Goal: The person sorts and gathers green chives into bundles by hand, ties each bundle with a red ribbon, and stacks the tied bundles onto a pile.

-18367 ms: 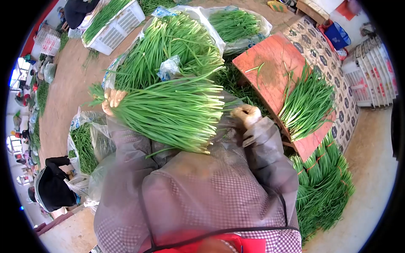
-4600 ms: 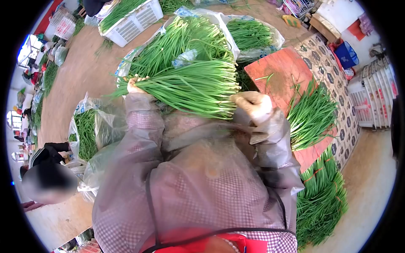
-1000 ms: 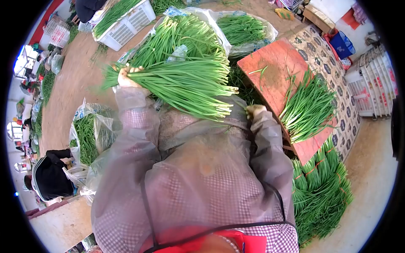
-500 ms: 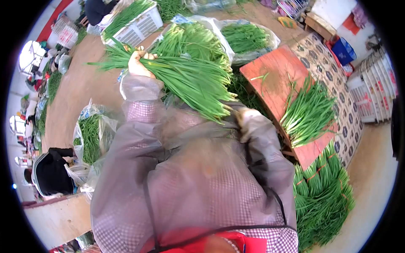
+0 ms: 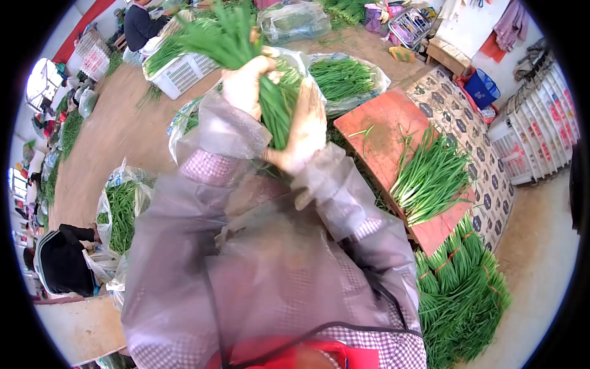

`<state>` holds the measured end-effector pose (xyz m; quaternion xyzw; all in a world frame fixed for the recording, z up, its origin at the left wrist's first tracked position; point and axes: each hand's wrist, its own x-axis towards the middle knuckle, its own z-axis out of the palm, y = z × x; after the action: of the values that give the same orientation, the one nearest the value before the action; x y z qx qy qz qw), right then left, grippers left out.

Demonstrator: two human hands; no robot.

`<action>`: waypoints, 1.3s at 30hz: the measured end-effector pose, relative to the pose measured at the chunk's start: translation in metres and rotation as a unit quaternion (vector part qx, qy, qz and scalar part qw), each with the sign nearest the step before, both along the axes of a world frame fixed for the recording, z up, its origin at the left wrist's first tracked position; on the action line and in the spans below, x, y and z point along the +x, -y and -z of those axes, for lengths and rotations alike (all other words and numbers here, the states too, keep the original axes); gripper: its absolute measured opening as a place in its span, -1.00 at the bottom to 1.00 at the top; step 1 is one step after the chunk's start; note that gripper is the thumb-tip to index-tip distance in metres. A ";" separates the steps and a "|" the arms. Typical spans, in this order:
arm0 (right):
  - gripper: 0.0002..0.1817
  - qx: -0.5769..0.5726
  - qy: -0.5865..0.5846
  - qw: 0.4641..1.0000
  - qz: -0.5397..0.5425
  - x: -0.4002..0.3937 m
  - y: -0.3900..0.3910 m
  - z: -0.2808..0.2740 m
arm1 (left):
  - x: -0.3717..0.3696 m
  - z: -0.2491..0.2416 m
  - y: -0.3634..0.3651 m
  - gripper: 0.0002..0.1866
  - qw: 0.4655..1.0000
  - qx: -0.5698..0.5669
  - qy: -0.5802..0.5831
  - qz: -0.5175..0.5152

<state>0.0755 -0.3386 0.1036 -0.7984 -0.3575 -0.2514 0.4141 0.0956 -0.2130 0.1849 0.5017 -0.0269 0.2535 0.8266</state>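
Note:
My left hand (image 5: 244, 86) is closed round a bunch of garlic chives (image 5: 276, 114), raised in front of me. The leaf tips point up and away, blurred by motion, and the stem ends point down toward my body. Against the right side of the stems lies my right hand (image 5: 307, 126), its fingers stretched out straight and its thumb near the stem ends. On the red wooden board (image 5: 384, 117) to the right rests a loose pile of chives (image 5: 430, 178). Behind my hands, a plastic-lined heap of chives is partly hidden.
Banded chive bundles (image 5: 455, 289) lie below the board at right. Another lined bag of chives (image 5: 344, 79) stands beyond it. A white crate (image 5: 184, 74) is at upper left, near a seated person (image 5: 142, 27). A bag of greens (image 5: 121, 212) and another person (image 5: 61, 258) are at left.
The bunch has swung from lying sideways to upright, with its stem ends toward me. My right hand has come up from my lap to the stems. My view has shifted slightly.

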 end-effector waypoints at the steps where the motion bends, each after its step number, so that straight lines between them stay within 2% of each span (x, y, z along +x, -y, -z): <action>1: 0.41 -0.008 -0.001 0.999 0.041 0.007 -0.002 -0.010 | -0.003 -0.006 0.005 -0.84 0.999 0.010 -0.012 0.037; 4: 0.34 0.069 -0.049 0.995 -0.050 0.019 -0.002 -0.037 | -0.006 -0.023 0.016 -0.87 0.987 0.026 -0.055 0.152; 5: 0.36 0.169 -0.097 0.974 -0.118 0.036 -0.009 -0.021 | -0.008 -0.028 0.022 -0.88 0.976 0.019 -0.068 0.206; 6: 0.38 0.265 -0.145 0.935 -0.185 0.044 -0.015 -0.018 | -0.004 -0.030 0.026 -0.88 0.979 0.050 -0.039 0.194; 8: 0.42 0.277 -0.212 0.911 -0.221 0.043 -0.004 -0.021 | -0.002 -0.038 0.035 -0.87 0.981 0.059 -0.029 0.182; 9: 0.43 0.197 -0.229 0.934 -0.192 0.030 0.015 -0.045 | 0.001 -0.041 0.037 -0.87 0.982 0.067 -0.013 0.177; 10: 0.43 0.195 -0.226 0.935 -0.191 0.033 0.025 -0.046 | 0.006 -0.041 0.034 -0.87 0.982 0.067 -0.011 0.178; 12: 0.41 0.137 -0.165 0.943 -0.255 0.039 0.039 -0.050 | 0.015 -0.038 0.023 -0.84 0.975 0.038 -0.015 0.219; 13: 0.27 0.169 -0.121 0.936 -0.284 0.039 0.045 -0.054 | 0.014 -0.037 0.016 -0.82 0.969 0.030 -0.028 0.244; 15: -0.02 0.291 -0.223 0.874 -0.317 0.036 0.067 -0.054 | 0.014 -0.028 0.002 -0.82 0.964 -0.045 -0.094 0.246; 17: -0.27 0.363 -0.259 0.853 -0.271 0.034 0.079 -0.048 | 0.013 -0.014 -0.010 -0.83 0.964 -0.060 -0.105 0.236; 18: -0.40 0.352 -0.267 0.862 -0.247 0.027 0.079 -0.045 | 0.012 -0.008 -0.014 -0.82 0.954 -0.081 -0.087 0.276; 19: -0.43 0.356 -0.283 0.846 -0.279 0.018 0.070 -0.043 | 0.012 -0.004 -0.017 -0.82 0.940 -0.101 -0.069 0.317; 20: -0.47 0.241 -0.241 0.916 -0.214 0.010 0.061 -0.044 | 0.005 -0.005 -0.015 -0.81 0.949 -0.105 -0.102 0.278; 21: -0.51 0.120 -0.192 0.964 -0.143 0.005 0.053 -0.045 | 0.004 -0.002 -0.017 -0.81 0.949 -0.105 -0.104 0.278; 23: -0.59 0.066 -0.093 0.990 -0.079 0.003 0.031 -0.034 | 0.004 0.006 -0.023 -0.81 0.958 -0.094 -0.111 0.249; 24: -0.71 0.111 -0.093 0.986 -0.081 -0.002 0.024 -0.036 | 0.004 0.009 -0.028 -0.80 0.956 -0.107 -0.126 0.244; 25: -0.71 0.112 -0.095 0.986 -0.085 -0.001 0.020 -0.032 | 0.004 0.012 -0.033 -0.80 0.956 -0.107 -0.127 0.240; 27: -0.79 0.215 -0.189 0.954 -0.088 0.001 0.011 -0.024 | 0.002 0.017 -0.042 -0.80 0.963 -0.121 -0.126 0.205; 28: -0.86 0.318 -0.257 0.903 -0.135 -0.002 0.008 -0.025 | 0.003 0.021 -0.049 -0.80 0.962 -0.140 -0.121 0.202; 29: -0.92 0.371 -0.339 0.851 -0.151 -0.001 0.009 -0.024 | 0.001 0.020 -0.053 -0.80 0.962 -0.141 -0.123 0.199; 31: -0.94 0.394 -0.429 0.804 -0.118 0.002 0.023 -0.037 | -0.002 0.019 -0.060 -0.79 0.963 -0.181 -0.131 0.148; 32: -0.89 0.472 -0.461 0.727 -0.188 0.002 0.029 -0.033 | -0.001 0.025 -0.069 -0.78 0.964 -0.182 -0.120 0.150; 33: -0.75 0.479 -0.495 0.701 -0.186 0.004 0.043 -0.024 | -0.001 0.028 -0.075 -0.78 0.963 -0.197 -0.124 0.133; 35: -0.70 0.463 -0.493 0.644 -0.357 0.007 0.081 -0.006 | 0.005 0.045 -0.098 -0.78 0.962 -0.206 -0.104 0.142; 37: -0.68 0.553 -0.537 0.502 -0.392 0.004 0.115 0.019 | 0.006 0.055 -0.116 -0.82 0.961 -0.222 -0.070 0.146; 38: -0.66 0.569 -0.511 0.504 -0.401 0.004 0.131 0.042 | 0.006 0.062 -0.127 -0.83 0.955 -0.243 -0.050 0.162; 39: -0.67 0.607 -0.500 0.511 -0.347 0.005 0.146 0.069 | 0.006 0.069 -0.138 -0.84 0.948 -0.263 -0.029 0.178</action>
<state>0.0806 -0.4845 0.0344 -0.1580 -0.1002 0.1972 0.9624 0.1011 -0.0754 0.1158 0.2604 -0.0245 0.0854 0.9614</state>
